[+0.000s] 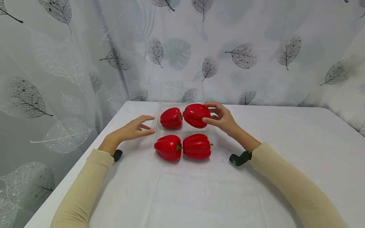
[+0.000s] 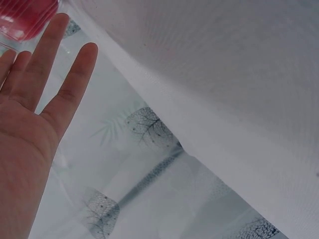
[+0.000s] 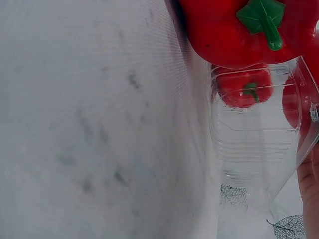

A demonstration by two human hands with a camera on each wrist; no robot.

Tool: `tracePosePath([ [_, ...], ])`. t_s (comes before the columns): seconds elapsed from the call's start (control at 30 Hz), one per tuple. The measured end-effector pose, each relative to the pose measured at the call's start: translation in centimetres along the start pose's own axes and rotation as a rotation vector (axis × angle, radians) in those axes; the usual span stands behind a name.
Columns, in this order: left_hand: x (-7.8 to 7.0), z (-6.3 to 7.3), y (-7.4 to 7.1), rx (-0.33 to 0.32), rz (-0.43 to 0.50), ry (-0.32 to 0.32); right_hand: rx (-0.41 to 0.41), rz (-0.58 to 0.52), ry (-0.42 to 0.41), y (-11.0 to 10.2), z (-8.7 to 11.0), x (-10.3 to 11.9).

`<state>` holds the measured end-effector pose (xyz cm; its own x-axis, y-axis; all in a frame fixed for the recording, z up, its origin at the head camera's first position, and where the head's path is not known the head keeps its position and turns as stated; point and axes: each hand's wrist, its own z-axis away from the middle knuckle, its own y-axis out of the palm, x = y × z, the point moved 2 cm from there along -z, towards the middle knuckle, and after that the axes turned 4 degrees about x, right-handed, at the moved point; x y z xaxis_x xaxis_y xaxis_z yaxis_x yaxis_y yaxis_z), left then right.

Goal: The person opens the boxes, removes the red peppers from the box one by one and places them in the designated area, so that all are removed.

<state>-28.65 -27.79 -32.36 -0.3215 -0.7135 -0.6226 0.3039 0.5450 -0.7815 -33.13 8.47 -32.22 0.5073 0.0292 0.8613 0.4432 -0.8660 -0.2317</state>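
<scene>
My right hand [image 1: 220,118] grips a red bell pepper [image 1: 196,116] between thumb and fingers, over the right half of a clear plastic clamshell container [image 1: 185,129]. A second red bell pepper [image 1: 171,118] sits in the container's left half, its green stem toward the held one. At the container's left side is my left hand [image 1: 132,128], its fingertips right at the wall; the left wrist view shows its fingers [image 2: 75,89] extended. Through the clear wall [image 3: 254,134] in the right wrist view, a red pepper [image 3: 244,92] with a green stem shows inside.
Two more red bell peppers, a left one [image 1: 168,148] and a right one [image 1: 197,146], lie side by side just in front of the container. The transparent lid [image 1: 182,90] stands raised at the back. Behind the white table [image 1: 199,196] hangs a leaf-patterned curtain [image 1: 182,53].
</scene>
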Motion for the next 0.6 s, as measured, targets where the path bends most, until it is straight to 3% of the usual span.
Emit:
tracePosePath([
  [0.6,0.08,0.07,0.04,-0.002,-0.014,0.016,-0.078,0.029,-0.004,-0.88,0.90,-0.34],
])
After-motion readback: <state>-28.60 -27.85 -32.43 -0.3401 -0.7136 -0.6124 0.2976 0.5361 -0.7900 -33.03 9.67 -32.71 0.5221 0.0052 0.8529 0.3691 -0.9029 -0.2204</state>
